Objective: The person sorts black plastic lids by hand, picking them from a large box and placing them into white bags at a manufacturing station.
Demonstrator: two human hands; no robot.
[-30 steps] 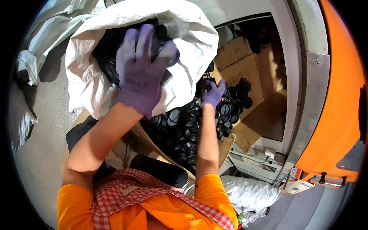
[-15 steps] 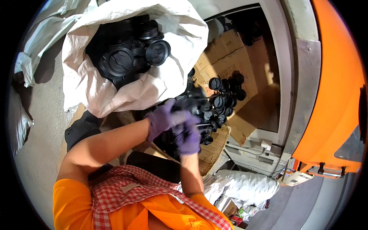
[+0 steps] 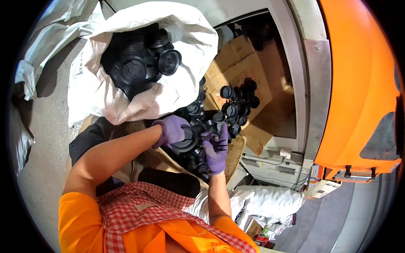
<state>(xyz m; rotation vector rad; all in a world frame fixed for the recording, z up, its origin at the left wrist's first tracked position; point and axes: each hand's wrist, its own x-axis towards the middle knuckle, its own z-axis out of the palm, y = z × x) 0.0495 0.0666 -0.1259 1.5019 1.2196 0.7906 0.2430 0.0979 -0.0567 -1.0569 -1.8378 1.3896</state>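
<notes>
My left hand point(image 3: 172, 129), in a purple knit glove, grips a round black plastic cap point(image 3: 185, 141) by its edge. Just to the right, my right hand point(image 3: 216, 155), gloved the same way, has its fingers spread apart above the caps. Under both hands lies a heap of black caps point(image 3: 231, 110) in an open cardboard box point(image 3: 234, 158); my hands hide part of the heap. Beyond my left hand stands a big white woven sack point(image 3: 185, 90) with its mouth folded open, holding more black caps point(image 3: 134, 69).
An orange machine housing point(image 3: 354, 84) rises on the right beside a grey metal frame point(image 3: 319, 92). Cardboard point(image 3: 240, 63) lines the dark opening behind the box. Full white plastic bags point(image 3: 270, 200) lie at lower right. More white sacks point(image 3: 55, 50) lie at far left.
My hands, close together and blurred before, have moved apart. A single cap now shows in my left hand, and my right hand's fingers have spread. The whole view has shifted slightly.
</notes>
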